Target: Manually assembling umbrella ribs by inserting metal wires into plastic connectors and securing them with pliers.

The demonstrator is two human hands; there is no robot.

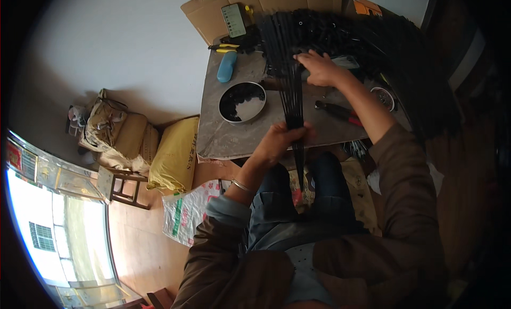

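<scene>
Mid-frame, the left hand [279, 140] is clamped tight around a bundle of thin black rods [290, 91], and the right hand [318, 68] presses curled fingers on their upper ends by the big black pile [372, 37]. Loose grip and they'd probably fan out, maybe knocking the round metal tin [242, 102].

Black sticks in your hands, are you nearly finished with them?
Hard to tell. The left hand grips a gathered bunch of black sticks, so that much is collected. The right hand reaches into the big black pile, which looks large, so plenty seems left.
</scene>
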